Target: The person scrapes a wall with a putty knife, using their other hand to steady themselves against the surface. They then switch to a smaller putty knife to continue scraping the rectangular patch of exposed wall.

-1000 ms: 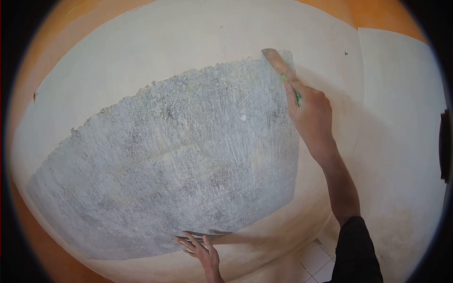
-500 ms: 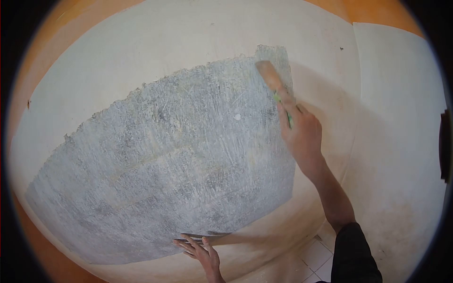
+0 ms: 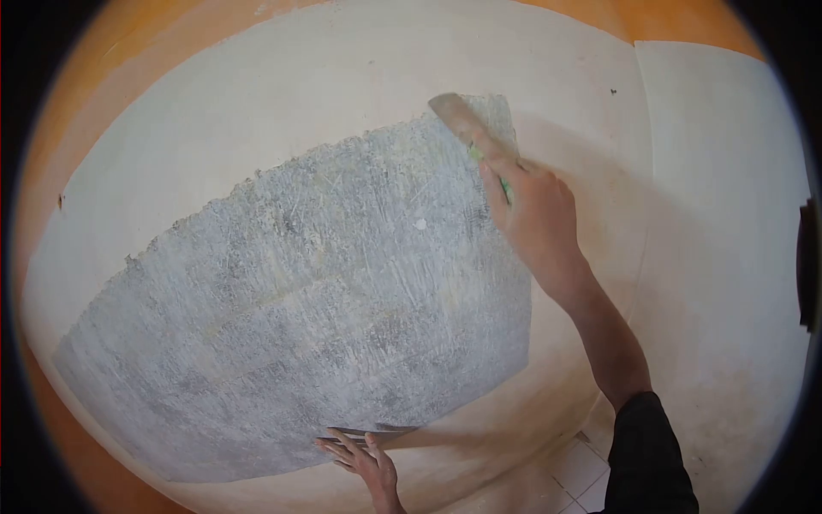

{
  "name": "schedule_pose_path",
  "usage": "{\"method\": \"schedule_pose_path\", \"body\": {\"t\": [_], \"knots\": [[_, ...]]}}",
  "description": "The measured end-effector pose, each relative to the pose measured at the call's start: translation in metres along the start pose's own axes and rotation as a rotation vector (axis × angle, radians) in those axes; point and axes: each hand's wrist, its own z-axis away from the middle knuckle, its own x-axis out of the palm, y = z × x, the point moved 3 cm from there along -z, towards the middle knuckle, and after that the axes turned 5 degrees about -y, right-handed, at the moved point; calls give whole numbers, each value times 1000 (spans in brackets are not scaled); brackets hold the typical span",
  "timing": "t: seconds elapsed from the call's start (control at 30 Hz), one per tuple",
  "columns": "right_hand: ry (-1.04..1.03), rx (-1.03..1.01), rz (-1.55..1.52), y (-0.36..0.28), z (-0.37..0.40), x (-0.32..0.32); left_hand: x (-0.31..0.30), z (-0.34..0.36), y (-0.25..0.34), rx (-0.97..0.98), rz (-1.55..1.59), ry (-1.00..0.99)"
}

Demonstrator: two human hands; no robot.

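Against wall (image 3: 342, 68), right fingers (image 3: 494, 182) clasp scraper (image 3: 456, 114) (seemingly tight).

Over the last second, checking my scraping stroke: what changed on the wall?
The right hand, grip unchanged on the green-handled scraper, dipped down the top-right corner of the grey patch, then rose leftward. The left hand stayed at the patch's lower edge.

Mottled grey patch (image 3: 300, 300), cream wall (image 3: 342, 68), seemingly green-handled scraper (image 3: 458, 120), orange border (image 3: 676, 21)
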Motion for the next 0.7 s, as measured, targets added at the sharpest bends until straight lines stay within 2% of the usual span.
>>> {"method": "schedule_pose_path", "body": {"t": [0.27,0.37,0.43,0.5,0.57,0.63,0.7], "knots": [[-50,18,54,-8,19,-2,-18,9,10,5,-38,-65],[22,-4,8,-6,36,8,-14,13,27,29,63,78],[-18,28,46,-12,42,11,-15,20,57,255,288,247],[-50,33,39,-18,42,5,-16,16,107,426,371,133],[-89,29,21,-23,43,2,-19,-7,168,635,419,-166],[-133,34,-88,-23,43,0,-22,-24,250,442,813,-579],[-181,23,-163,-18,45,3,-22,-34,326,425,958,-762]]}}
